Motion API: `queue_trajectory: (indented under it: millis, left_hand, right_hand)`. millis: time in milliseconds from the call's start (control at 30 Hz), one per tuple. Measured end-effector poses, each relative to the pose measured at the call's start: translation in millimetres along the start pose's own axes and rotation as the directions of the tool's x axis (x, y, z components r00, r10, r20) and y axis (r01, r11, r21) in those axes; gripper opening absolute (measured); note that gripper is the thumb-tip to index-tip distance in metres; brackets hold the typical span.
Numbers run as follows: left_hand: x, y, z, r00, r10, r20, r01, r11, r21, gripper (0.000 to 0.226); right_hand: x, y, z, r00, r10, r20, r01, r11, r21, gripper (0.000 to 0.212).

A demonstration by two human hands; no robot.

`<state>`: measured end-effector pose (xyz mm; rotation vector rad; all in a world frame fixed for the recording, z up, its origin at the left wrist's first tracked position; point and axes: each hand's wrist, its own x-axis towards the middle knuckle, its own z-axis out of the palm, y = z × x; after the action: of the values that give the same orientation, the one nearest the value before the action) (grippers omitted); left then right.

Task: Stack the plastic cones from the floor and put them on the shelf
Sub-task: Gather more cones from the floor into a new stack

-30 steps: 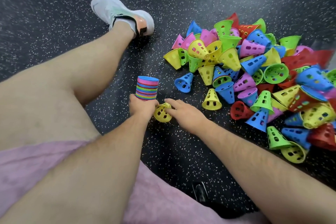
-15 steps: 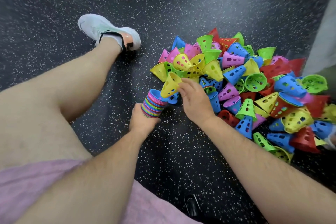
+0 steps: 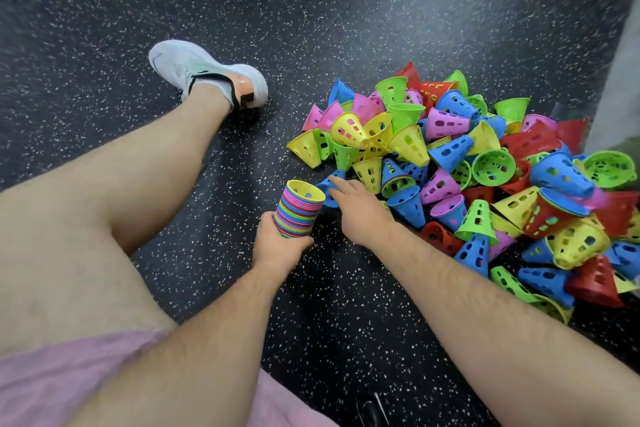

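My left hand (image 3: 278, 248) grips the bottom of a nested stack of many-coloured cones (image 3: 298, 209), held mouth-up with a yellow cone on top. My right hand (image 3: 362, 210) reaches just right of the stack, fingers stretched onto a blue cone (image 3: 329, 185) lying at the near-left edge of the pile. A big loose pile of perforated cones (image 3: 485, 184) in yellow, green, blue, pink and red covers the floor to the right. No shelf is in view.
I sit on a dark speckled rubber floor (image 3: 311, 28). My bare left leg stretches forward, ending in a white shoe (image 3: 204, 74). Pink shorts (image 3: 69, 378) fill the lower left. A grey wall or panel edge (image 3: 620, 87) rises at the far right.
The yellow cone that my right hand carried now sits on top of the stack. My right hand has let it go and moved forward onto a blue cone.
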<state>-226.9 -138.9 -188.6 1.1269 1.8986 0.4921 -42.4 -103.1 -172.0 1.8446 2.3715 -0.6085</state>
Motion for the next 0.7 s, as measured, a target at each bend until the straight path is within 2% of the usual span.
queue_trajectory:
  millis: [100, 233, 500, 567, 700]
  left_hand:
    - [2.0, 0.0, 0.9, 1.000, 0.009, 0.009, -0.009, 1.000, 0.010, 0.062]
    - [2.8, -1.9, 2.5, 1.000, 0.012, 0.016, -0.012, 1.000, 0.020, 0.064]
    - [-7.7, 10.8, 4.7, 0.997, 0.070, 0.043, -0.072, 0.997, 0.032, 0.064]
    - [-11.8, 17.4, 7.2, 0.995, 0.093, 0.046, -0.094, 0.995, 0.018, 0.064]
    - [-23.9, 34.3, 13.1, 0.988, 0.144, 0.064, -0.143, 0.990, -0.013, 0.060]
  right_hand:
    - [3.8, -1.2, -4.5, 0.996, 0.008, -0.087, -0.005, 1.000, 0.031, 0.068]
    - [-5.4, 5.2, -20.6, 0.969, 0.091, -0.229, -0.050, 0.983, 0.177, 0.054]
    - [-43.5, 32.2, -54.7, 0.953, 0.150, -0.265, -0.084, 0.965, 0.247, 0.053]
    - [-52.7, 38.1, -60.4, 0.942, 0.168, -0.291, -0.087, 0.959, 0.269, 0.049]
    - [-71.2, 48.4, -73.0, 0.878, 0.184, -0.443, -0.039, 0.948, 0.316, 0.029]
